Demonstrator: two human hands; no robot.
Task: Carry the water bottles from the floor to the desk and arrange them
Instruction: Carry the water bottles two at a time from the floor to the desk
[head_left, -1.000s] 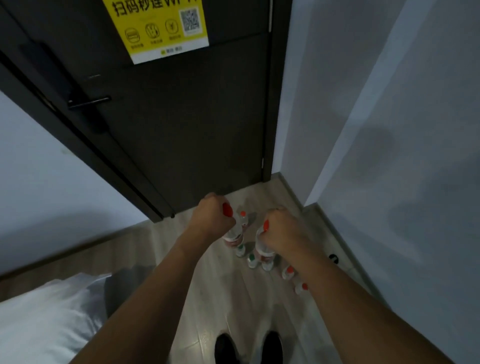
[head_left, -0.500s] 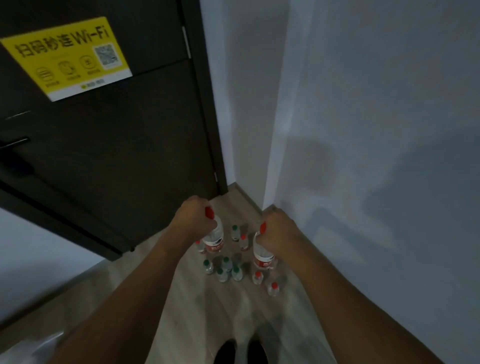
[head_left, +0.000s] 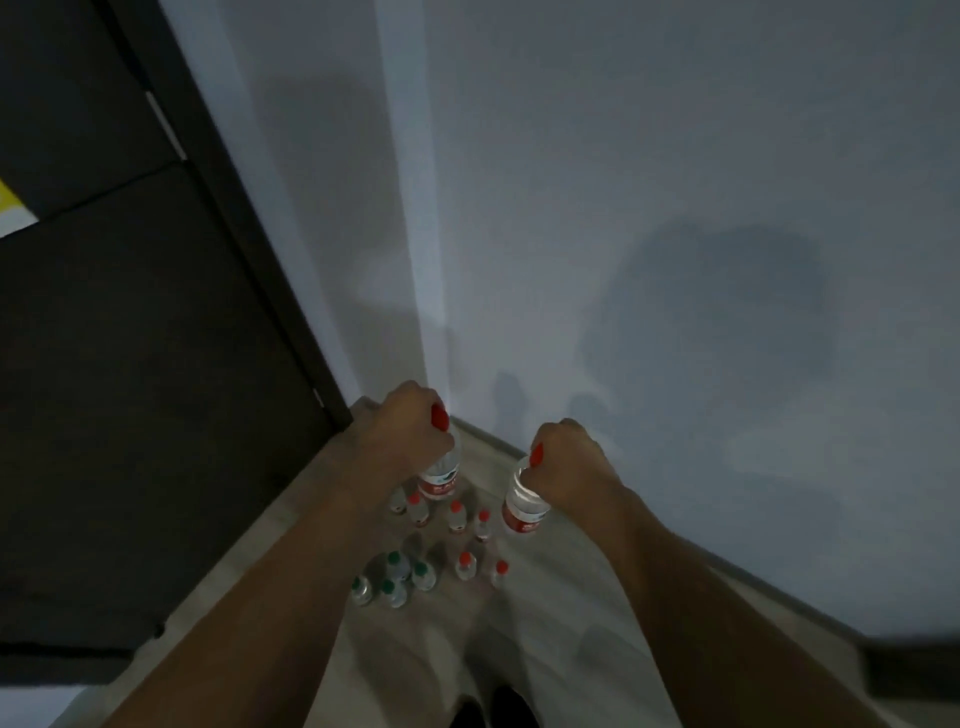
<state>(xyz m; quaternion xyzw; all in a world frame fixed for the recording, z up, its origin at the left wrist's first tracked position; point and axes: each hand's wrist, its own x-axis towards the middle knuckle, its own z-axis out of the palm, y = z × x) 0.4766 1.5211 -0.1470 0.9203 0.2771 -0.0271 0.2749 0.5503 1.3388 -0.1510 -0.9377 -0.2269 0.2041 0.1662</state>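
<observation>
- Left hand grips a red-capped bottle by its neck
- Right hand likewise holds another bottle
- Both hang above roughly ten floor bottles, dimly lit

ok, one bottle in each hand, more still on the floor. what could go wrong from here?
1. The left hand and right hand each grip a red-capped bottle up at the neck, so the bodies hang and could swing or slip while walking.
2. The floor bottles stand close ahead of the shoes; a step or turn might topple them.
3. Dim light makes footing harder to judge.
</observation>
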